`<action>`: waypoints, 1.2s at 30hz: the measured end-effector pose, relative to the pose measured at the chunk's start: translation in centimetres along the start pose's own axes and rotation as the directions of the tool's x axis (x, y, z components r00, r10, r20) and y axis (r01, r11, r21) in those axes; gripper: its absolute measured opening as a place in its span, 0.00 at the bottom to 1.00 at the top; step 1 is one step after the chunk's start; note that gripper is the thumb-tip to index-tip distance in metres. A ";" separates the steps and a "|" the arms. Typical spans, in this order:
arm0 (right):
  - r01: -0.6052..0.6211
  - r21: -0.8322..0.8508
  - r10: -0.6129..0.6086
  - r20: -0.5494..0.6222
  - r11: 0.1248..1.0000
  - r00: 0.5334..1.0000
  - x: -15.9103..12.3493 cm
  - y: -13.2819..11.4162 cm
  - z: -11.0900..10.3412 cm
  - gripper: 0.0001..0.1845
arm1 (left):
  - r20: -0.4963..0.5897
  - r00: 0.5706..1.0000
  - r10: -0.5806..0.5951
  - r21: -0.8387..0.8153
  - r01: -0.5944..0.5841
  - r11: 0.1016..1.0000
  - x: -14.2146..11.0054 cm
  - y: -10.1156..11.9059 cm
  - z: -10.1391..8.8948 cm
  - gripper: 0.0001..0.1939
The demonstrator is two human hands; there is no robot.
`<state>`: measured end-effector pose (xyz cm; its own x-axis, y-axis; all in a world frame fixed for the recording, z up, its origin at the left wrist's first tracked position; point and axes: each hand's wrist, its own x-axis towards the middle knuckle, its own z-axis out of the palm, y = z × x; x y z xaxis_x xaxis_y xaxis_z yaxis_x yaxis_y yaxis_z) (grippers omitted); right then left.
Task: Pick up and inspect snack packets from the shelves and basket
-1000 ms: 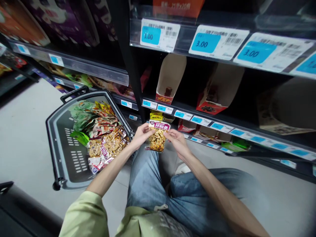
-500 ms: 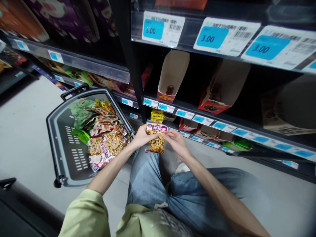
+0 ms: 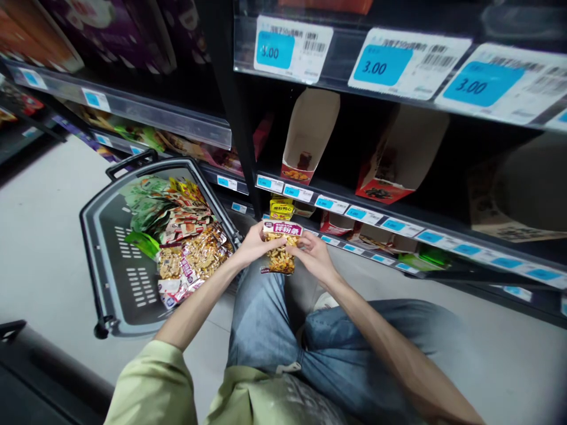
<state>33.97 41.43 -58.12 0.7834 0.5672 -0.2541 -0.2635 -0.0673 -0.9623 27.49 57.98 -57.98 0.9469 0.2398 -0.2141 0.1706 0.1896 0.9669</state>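
Between my hands, above my knee, is a small snack packet (image 3: pixel 282 260) with a purple and white header and a noodle-like picture on its front. My left hand (image 3: pixel 253 245) grips its left edge, the thumb lying across the front. On the other side my right hand (image 3: pixel 316 258) is closed on the packet's right edge. A grey shopping basket (image 3: pixel 108 289) stands on the floor to my left. Inside it lie green packets (image 3: pixel 148 203), red and white packets (image 3: pixel 188 221) and shiny brown packets (image 3: pixel 206 254) like the held one.
Dark shelves (image 3: pixel 305 74) with price tags (image 3: pixel 292 47) rise close in front of me. Open cardboard display boxes (image 3: pixel 310 127) stand on the middle shelf. Behind the held packet, a yellow packet (image 3: pixel 282 209) sits on the lower shelf. A dark object (image 3: pixel 39 378) is at bottom left.
My right fingers have shifted slightly around the packet's right edge. The packet stays in both hands, and the view has moved a little.
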 end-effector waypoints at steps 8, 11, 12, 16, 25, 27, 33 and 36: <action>-0.119 0.181 0.141 -0.112 0.976 0.984 0.4 -1.6 -0.8 0.20 | 0.119 0.990 -0.073 -0.066 0.082 0.994 0.1 -0.2 -0.1 0.24; -0.125 0.213 0.159 -0.149 0.969 0.976 0.5 -1.2 -1.0 0.22 | 0.075 0.994 -0.076 -0.046 0.079 0.996 0.2 -0.3 -0.1 0.24; -0.133 0.221 0.169 -0.153 0.966 0.974 0.5 -1.0 -1.0 0.22 | 0.054 0.996 -0.072 -0.042 0.074 0.996 0.2 -0.3 -0.1 0.23; -0.141 0.206 0.170 -0.134 0.968 0.976 0.4 -0.7 -0.8 0.23 | -0.045 0.998 -0.050 -0.051 0.048 0.998 0.4 -0.2 0.0 0.18; -0.044 0.153 0.054 -0.061 0.987 0.997 0.4 -0.2 -0.3 0.26 | -0.027 1.000 -0.015 0.048 0.016 0.999 0.5 -0.2 -0.1 0.16; -0.039 0.150 0.048 -0.059 0.988 0.997 0.5 -0.2 -0.3 0.25 | -0.010 1.000 0.001 0.071 0.000 0.997 0.4 -0.2 -0.2 0.15; -0.034 0.167 0.044 -0.057 0.985 0.997 0.4 -0.7 -0.2 0.24 | -0.016 1.000 0.004 0.072 -0.003 0.997 0.4 -0.3 -0.2 0.15; -0.044 0.158 0.051 -0.043 0.987 0.998 0.4 -0.7 -0.2 0.24 | -0.002 1.000 -0.005 0.073 0.005 0.997 0.4 -0.3 -0.2 0.15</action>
<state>34.53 41.54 -57.59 0.7923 0.5275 -0.3067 -0.3829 0.0385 -0.9230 27.81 58.20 -58.43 0.9456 0.2404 -0.2193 0.1950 0.1211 0.9733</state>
